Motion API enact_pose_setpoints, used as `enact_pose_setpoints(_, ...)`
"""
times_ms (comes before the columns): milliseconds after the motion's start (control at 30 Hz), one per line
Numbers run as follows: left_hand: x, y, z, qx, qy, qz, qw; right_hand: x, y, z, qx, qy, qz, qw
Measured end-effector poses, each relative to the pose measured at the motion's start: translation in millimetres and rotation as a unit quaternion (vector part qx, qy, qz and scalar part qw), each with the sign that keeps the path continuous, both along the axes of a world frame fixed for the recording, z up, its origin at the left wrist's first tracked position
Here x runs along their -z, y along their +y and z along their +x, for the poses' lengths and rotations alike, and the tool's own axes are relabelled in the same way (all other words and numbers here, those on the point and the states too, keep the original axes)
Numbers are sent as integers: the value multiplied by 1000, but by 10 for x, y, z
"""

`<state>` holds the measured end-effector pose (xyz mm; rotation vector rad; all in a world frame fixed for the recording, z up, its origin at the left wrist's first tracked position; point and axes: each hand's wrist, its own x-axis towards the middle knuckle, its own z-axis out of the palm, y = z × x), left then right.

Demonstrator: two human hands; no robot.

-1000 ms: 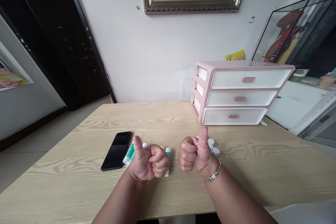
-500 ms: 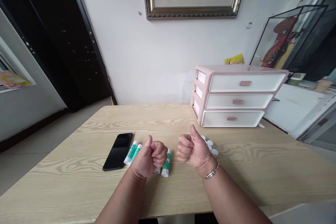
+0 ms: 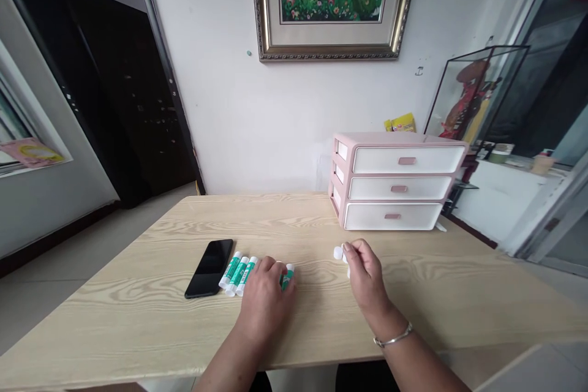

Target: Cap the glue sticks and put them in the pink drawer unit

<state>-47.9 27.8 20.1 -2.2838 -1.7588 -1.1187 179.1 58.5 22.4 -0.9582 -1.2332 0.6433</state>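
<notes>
A row of green-and-white glue sticks (image 3: 239, 273) lies on the wooden table (image 3: 138, 312) beside a black phone (image 3: 210, 267). My left hand (image 3: 266, 300) rests palm down over the right end of that row, its fingers curled on one glue stick (image 3: 287, 274). To the right, my right hand (image 3: 365, 275) lies over the small white caps, and its fingertips pinch one white cap (image 3: 339, 252).
A pink three-drawer organiser (image 3: 390, 187) stands at the back right of the table, all drawers closed. A framed picture (image 3: 333, 0) hangs on the wall above. A glass display case (image 3: 473, 98) stands to the right, a dark doorway to the left.
Both hands dropped from thumbs-up fists to the table: the left came down on the glue sticks, the right onto the caps. The camera tilted upward.
</notes>
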Motion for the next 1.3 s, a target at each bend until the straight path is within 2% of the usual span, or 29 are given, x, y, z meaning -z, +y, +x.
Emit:
enact_pose_setpoints(100,82,-34,40,-69,91,17,993,132,-84,191,49,-64,-9,997)
enact_pose_setpoints(200,101,-63,93,-108,132,15,985,204,-127,305,70,-69,-27,995)
enact_pose_setpoints(400,44,-110,151,-122,161,-12,979,150,-148,325,104,-30,-57,993)
enact_pose_setpoints(533,85,-103,143,-118,178,-1,977,189,-132,336,119,-79,-80,987)
enact_pose_setpoints(633,151,-73,131,-115,182,4,977,245,-130,366,140,-165,-120,969)
enact_pose_setpoints(867,234,-55,120,-104,172,20,979,249,-140,344,145,-348,-218,900)
enact_pose_setpoints(1000,244,-67,110,-85,134,33,987,246,-132,306,145,-413,-244,865)
enact_pose_setpoints(1100,236,-68,84,-53,55,25,997,263,-124,291,148,-449,-247,846)
enact_pose_setpoints(1200,217,-77,39,18,-66,-14,998,288,-119,290,151,-474,-236,835)
enact_pose_setpoints(1300,202,-103,-6,86,-168,-53,981,305,-119,292,149,-488,-220,831)
